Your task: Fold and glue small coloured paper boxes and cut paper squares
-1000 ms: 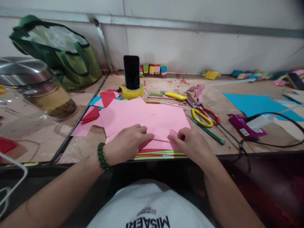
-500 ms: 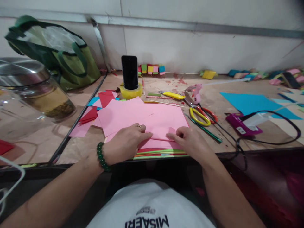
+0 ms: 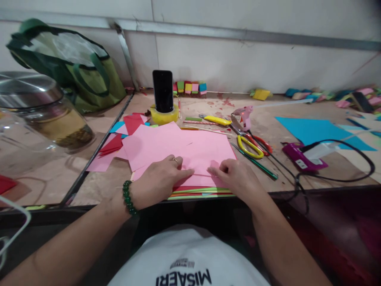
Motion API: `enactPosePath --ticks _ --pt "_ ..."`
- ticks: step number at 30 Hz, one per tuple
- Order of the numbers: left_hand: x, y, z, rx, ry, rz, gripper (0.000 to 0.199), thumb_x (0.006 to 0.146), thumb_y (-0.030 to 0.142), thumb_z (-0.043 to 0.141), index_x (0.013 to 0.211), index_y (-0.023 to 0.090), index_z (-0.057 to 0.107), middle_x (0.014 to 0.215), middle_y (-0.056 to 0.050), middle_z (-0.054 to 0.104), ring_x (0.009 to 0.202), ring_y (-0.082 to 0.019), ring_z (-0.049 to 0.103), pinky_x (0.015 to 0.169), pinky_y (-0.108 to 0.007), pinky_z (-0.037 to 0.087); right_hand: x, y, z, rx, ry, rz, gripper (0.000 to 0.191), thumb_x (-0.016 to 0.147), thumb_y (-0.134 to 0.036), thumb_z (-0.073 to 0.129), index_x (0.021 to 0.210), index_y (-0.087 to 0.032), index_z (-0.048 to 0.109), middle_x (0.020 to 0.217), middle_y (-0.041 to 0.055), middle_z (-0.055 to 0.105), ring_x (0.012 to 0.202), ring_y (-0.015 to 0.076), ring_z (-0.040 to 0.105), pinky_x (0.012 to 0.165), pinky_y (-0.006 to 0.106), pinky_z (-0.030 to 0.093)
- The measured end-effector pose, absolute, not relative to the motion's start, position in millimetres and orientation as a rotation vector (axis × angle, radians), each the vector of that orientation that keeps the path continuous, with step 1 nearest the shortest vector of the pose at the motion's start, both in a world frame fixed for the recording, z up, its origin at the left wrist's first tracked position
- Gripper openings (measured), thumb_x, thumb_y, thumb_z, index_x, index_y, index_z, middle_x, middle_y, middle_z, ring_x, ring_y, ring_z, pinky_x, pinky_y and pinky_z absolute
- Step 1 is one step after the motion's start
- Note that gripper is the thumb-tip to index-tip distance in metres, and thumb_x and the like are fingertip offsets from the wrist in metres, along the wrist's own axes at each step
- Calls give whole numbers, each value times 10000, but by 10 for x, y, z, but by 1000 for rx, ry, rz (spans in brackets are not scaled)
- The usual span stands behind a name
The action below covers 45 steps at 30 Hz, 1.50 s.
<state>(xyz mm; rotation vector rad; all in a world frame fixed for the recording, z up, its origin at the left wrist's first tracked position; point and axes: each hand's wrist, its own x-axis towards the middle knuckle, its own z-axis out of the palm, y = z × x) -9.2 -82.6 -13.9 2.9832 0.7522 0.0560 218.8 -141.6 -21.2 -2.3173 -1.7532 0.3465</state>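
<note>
Pink paper (image 3: 190, 147) lies on top of a stack of coloured sheets (image 3: 202, 192) at the table's front edge. My left hand (image 3: 159, 178), with a ring and a green bead bracelet (image 3: 128, 198), is closed on the near part of the paper, its index finger pointing right along a folded edge. From the other side my right hand (image 3: 236, 176) pinches the same edge, thumb and forefinger together and the other fingers curled. A short gap separates the two sets of fingertips. The undersides of both hands are hidden.
Behind the paper, a phone (image 3: 162, 91) stands in a yellow tape roll (image 3: 164, 115). A utility knife (image 3: 218, 120), scissors (image 3: 250, 146), a pink glue gun (image 3: 244, 117) and a purple power strip (image 3: 303, 156) with a black cord lie rightward. A glass jug (image 3: 70, 129) and green bag (image 3: 101, 91) stand left.
My left hand has slid slightly to the right along the folded edge. My right hand stays almost in place, and the fingertips are a little closer together.
</note>
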Motion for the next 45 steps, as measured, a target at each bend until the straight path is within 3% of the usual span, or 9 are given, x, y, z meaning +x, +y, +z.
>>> enactPosePath --ticks 10,14,17,22,29,35,42,45 --pt "-92 -899 -137 3038 804 57 454 847 59 415 1246 254 511 1041 -95 548 924 -236 488 647 -307 489 2203 -1449 -266 -2305 -1793 276 427 821 -560 518 594 -202 570 582 -5 547 511 123 412 488 261 221" --pt "-15 -1009 -157 3101 748 70 378 851 31 375 1178 124 540 1123 -153 555 1002 -256 482 762 -356 509 2194 -1460 -287 -2302 -1821 225 405 834 -543 516 623 -201 566 612 -2 554 515 125 418 489 264 217" --pt "28 -1086 -182 3067 688 66 341 832 63 406 1143 55 547 1078 -174 570 955 -260 498 790 -379 506 2193 -1464 -291 -2296 -1831 213 394 834 -532 524 629 -198 569 634 2 561 525 124 425 495 267 215" --pt "15 -1098 -120 2933 717 168 438 876 265 433 1277 96 482 1032 -135 576 944 -266 501 792 -406 502 2214 -1441 -254 -2283 -1823 287 420 835 -541 514 598 -199 570 579 -9 543 511 121 405 497 265 220" --pt "-17 -958 -24 2846 722 136 256 885 213 391 1016 174 608 902 -72 565 871 -218 521 743 -351 484 2240 -1401 -211 -2292 -1803 348 458 810 -561 529 542 -195 588 489 -19 500 462 112 346 477 271 191" --pt "-4 -994 -43 2874 723 133 272 871 196 409 1064 156 596 930 -87 575 895 -234 508 761 -374 487 2235 -1415 -258 -2278 -1795 334 450 803 -557 534 533 -199 562 502 -18 505 467 111 364 473 262 201" --pt "-58 -1009 -91 2850 726 147 343 887 220 415 1205 172 534 1025 -96 580 978 -248 476 799 -373 495 2205 -1478 -290 -2280 -1870 185 419 845 -540 516 601 -200 530 635 1 565 531 128 435 493 264 225" --pt "-88 -1007 -111 2857 729 135 392 885 269 432 1262 189 504 1060 -96 577 964 -257 467 785 -383 489 2198 -1504 -303 -2324 -1806 155 360 822 -562 553 768 -208 585 686 -1 603 543 146 487 480 260 258"
